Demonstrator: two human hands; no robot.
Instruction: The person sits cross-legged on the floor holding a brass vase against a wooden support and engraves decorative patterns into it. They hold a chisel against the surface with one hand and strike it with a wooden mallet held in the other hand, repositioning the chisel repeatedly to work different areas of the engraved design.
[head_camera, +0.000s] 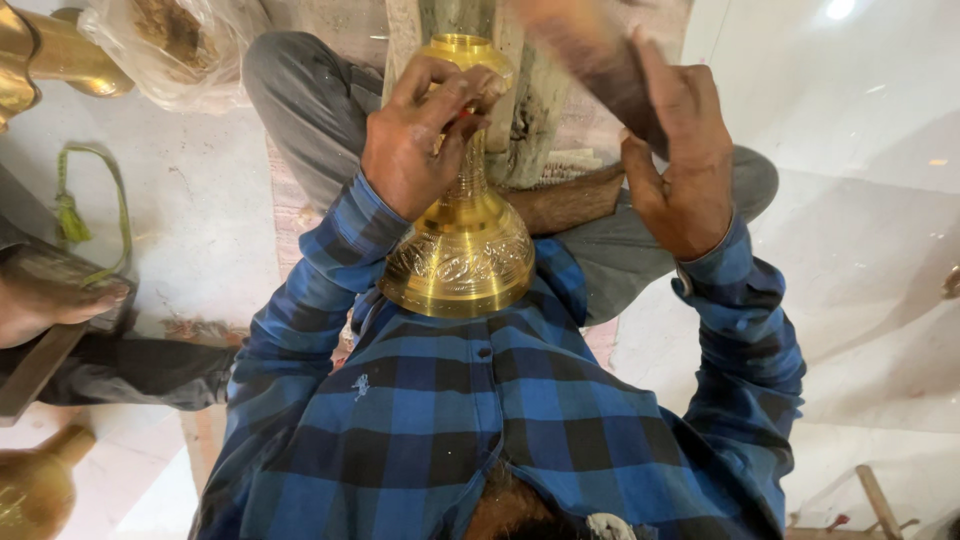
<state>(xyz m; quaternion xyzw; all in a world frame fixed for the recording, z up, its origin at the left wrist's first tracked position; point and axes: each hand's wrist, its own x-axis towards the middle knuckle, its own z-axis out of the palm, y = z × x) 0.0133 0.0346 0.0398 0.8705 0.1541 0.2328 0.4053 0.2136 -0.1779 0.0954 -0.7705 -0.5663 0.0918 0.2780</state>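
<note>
**Brass vase braced against your chest, both hands up at its neck**

Nearest the camera is your blue checked shirt (470, 420), filling the lower half of the view. The wide, engraved foot of the brass vase (462, 250) presses against the shirt at your chest, and the vase runs away from you, its narrow neck and round mouth pointing toward your knees.

Your left hand (420, 135) is wrapped over the neck of the vase, fingers curled shut around it just below the mouth; something small and red shows between the fingertips, too hidden to name. Your right hand (680, 160) is just beside the vase, not touching it, closed on a dark tool (590, 60) that slants up and to the left above the mouth. The tool is blurred, so you cannot tell its kind.

Under the vase's neck stands an upright wooden post (530, 110), worn and dark-stained, between your grey-trousered legs (300, 100). The legs rest on a pale, glossy floor (860, 250).

Off to the left lie a green cord (70, 215) with a tassel and another person's bare foot (50, 300) on a plank. A second brass piece (35, 490) sits at the lower left, a third (40, 55) at the upper left, and beside that a clear plastic bag (170, 45) holding brown powder.
</note>
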